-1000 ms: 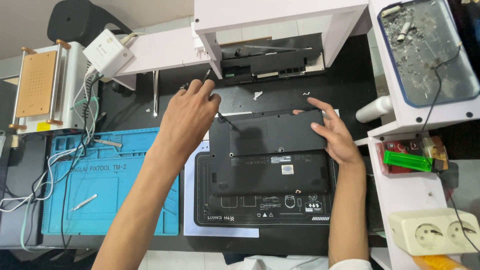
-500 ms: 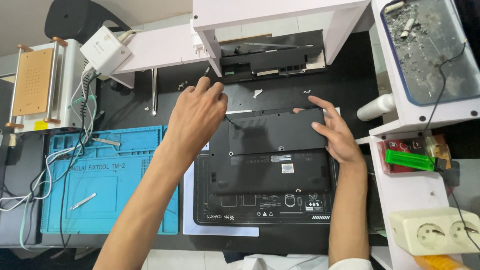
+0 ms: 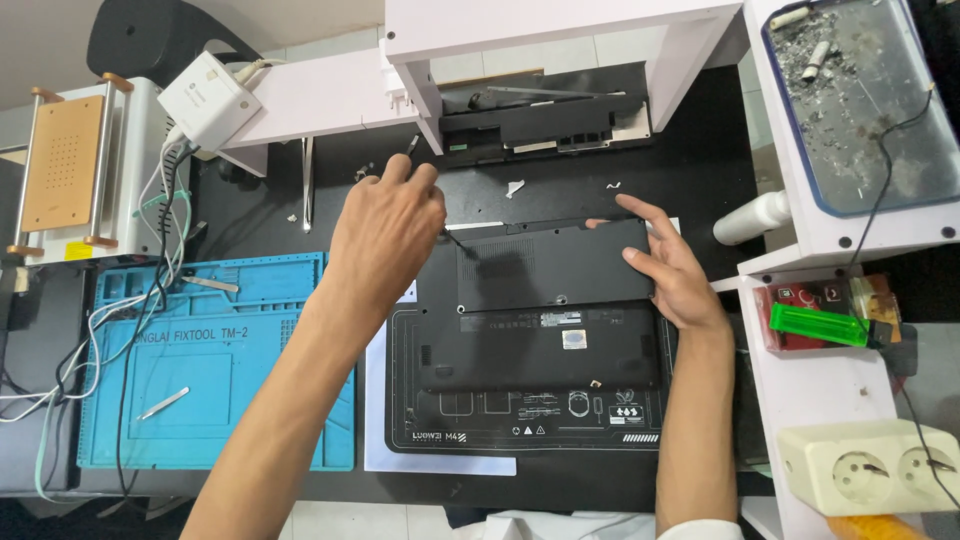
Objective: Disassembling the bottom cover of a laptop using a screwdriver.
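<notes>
Laptop, black, underside up, vented

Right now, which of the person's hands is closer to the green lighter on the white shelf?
The right hand. It rests on the right end of the black laptop base, just left of the green lighter. The left hand is beyond the laptop's far left corner, much farther away.

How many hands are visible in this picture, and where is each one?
2. The left hand is near the upper left corner of the black laptop base, holding a thin tool. The right hand rests on its right edge.
</notes>
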